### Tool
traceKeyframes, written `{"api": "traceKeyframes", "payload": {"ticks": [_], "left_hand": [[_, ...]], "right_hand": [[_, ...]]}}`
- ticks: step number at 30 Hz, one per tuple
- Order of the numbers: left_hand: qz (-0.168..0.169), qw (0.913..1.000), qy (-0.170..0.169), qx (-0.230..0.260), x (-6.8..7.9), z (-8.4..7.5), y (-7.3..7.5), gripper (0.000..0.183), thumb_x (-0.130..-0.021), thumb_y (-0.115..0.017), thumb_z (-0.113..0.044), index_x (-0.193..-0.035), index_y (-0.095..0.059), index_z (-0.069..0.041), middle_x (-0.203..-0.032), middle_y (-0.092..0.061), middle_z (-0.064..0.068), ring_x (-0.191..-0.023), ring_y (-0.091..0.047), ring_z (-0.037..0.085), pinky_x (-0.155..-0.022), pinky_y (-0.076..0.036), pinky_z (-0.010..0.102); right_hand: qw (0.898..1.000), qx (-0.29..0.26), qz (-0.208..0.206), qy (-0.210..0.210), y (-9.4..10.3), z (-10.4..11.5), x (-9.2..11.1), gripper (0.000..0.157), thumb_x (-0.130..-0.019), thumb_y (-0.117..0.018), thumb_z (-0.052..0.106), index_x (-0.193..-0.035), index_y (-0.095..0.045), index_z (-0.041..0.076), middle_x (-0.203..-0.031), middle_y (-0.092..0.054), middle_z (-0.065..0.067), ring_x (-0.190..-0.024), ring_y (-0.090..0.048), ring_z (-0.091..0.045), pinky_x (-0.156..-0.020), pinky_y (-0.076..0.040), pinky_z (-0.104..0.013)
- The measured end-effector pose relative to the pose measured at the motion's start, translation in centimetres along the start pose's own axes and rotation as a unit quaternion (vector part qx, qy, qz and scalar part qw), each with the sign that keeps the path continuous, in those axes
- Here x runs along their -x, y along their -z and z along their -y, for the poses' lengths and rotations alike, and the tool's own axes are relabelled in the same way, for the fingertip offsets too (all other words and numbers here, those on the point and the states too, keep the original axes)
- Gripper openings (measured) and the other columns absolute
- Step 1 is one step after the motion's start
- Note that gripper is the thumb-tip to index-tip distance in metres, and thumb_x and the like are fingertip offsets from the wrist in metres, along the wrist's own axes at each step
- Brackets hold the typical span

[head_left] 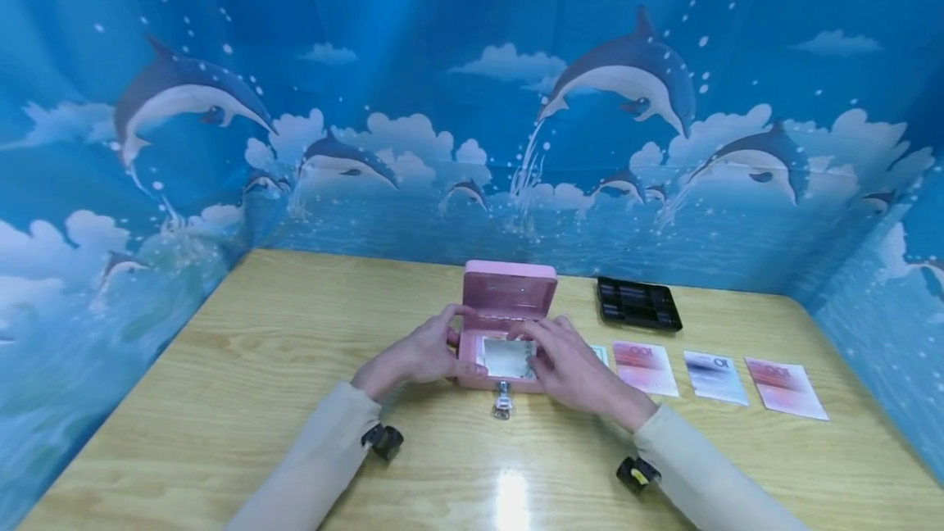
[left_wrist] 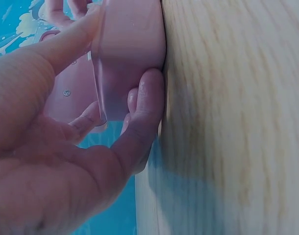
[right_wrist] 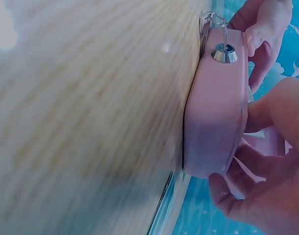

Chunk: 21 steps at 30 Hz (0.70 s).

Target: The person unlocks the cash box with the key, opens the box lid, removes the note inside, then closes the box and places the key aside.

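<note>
A pink cash box (head_left: 472, 382) stands on the table with its lid (head_left: 509, 292) raised. A key on a ring (head_left: 503, 404) hangs from the front lock (right_wrist: 224, 54). My left hand (head_left: 428, 348) grips the box's left side, thumb over the rim and fingers along the outer wall (left_wrist: 130, 54). Inside lies a whitish paper note (head_left: 509, 359). My right hand (head_left: 578, 365) reaches over the right side, its thumb and forefinger bent into the box at the note's right edge. Its other fingers are near the right wall; the fingertips inside are partly hidden.
Right of the box lie a greenish note (head_left: 601, 353), partly behind my right hand, a red 100 note (head_left: 645, 367), a blue 10 note (head_left: 715, 377) and another red note (head_left: 787, 388). A black compartment tray (head_left: 638, 304) sits behind them. A dolphin-print curtain (head_left: 442, 146) surrounds the table.
</note>
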State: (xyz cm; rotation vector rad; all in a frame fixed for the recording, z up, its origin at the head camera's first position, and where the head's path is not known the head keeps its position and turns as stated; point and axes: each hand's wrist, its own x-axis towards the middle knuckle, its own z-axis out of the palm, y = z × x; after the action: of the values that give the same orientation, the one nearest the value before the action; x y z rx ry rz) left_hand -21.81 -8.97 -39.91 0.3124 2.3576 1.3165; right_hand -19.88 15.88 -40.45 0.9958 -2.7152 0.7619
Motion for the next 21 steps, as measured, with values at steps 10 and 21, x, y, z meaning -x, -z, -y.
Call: {"api": "traceKeyframes", "payload": {"ticks": [10, 21], "left_hand": [[-0.004, 0.9999, 0.007, 0.007, -0.2, 0.1, -0.1, 0.091, -0.078, -0.089, -0.013, -0.152, -0.036, -0.015, -0.109, -0.064, 0.015, -0.087, -0.067, 0.022, -0.078, -0.061, 0.033], [-0.010, 0.9999, -0.003, -0.007, -0.1, 0.1, -0.2, 0.095, -0.078, -0.090, -0.021, -0.154, -0.034, -0.014, -0.110, -0.065, 0.014, -0.088, -0.067, 0.021, -0.082, -0.060, 0.034]], "right_hand": [[0.995, -0.099, -0.027, -0.016, 0.6, 0.5, 0.0, 0.051, -0.094, -0.057, -0.010, -0.140, -0.059, 0.013, -0.123, -0.066, -0.006, -0.083, -0.059, -0.010, -0.069, -0.056, -0.022], [0.986, -0.107, -0.127, -0.031, 2.0, 0.5, -0.5, 0.041, -0.095, -0.062, -0.006, -0.134, -0.063, 0.007, -0.103, -0.069, -0.007, -0.077, -0.060, -0.012, -0.061, -0.054, -0.023]]}}
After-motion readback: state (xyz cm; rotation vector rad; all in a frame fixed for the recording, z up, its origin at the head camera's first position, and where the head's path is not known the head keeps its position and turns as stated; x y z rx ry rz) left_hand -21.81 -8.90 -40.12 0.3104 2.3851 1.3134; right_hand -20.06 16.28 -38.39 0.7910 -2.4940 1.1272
